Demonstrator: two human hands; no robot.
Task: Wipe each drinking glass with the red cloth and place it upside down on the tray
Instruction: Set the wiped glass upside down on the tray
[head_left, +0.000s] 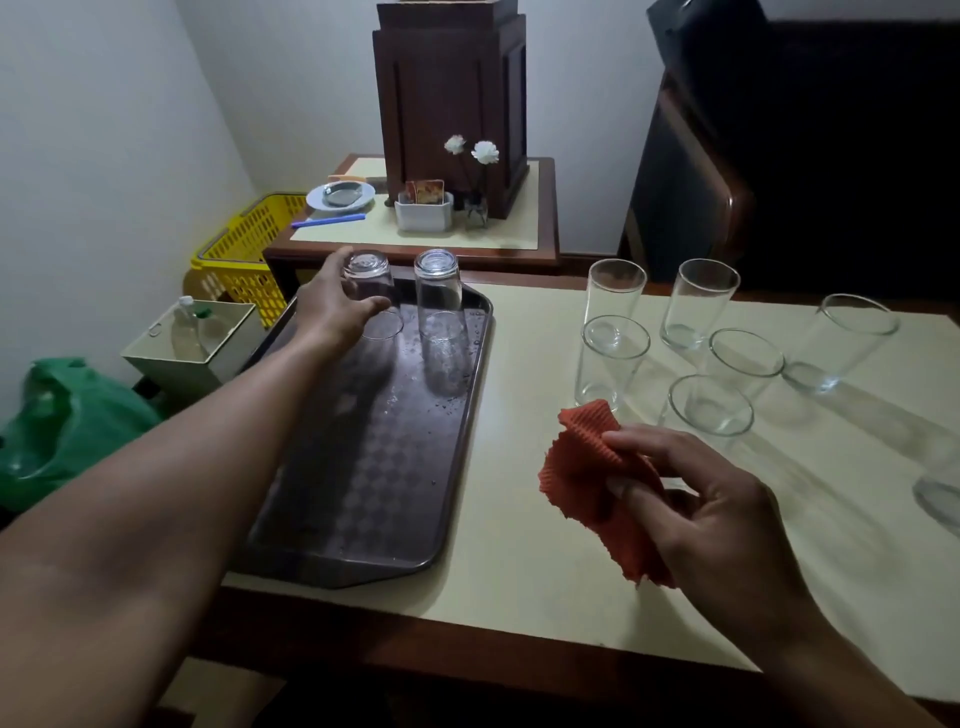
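While the left hand (332, 306) is stretched out over the tray (363, 519), its fingers are curled round an upside-down glass (366, 291) at the tray's far left corner. Can't tell if the rim is fully down yet. One more inverted glass (439, 301) stands just beside it, so that's two on the tray. Six upright glasses (698, 304) are bunched toward the far right of the tabletop (519, 571), plus a seventh glass (940, 493) cut off by the frame. The right hand (717, 509) pinches the red cloth (587, 467) between thumb and fingers, off the tray's right edge and near the closest upright one.
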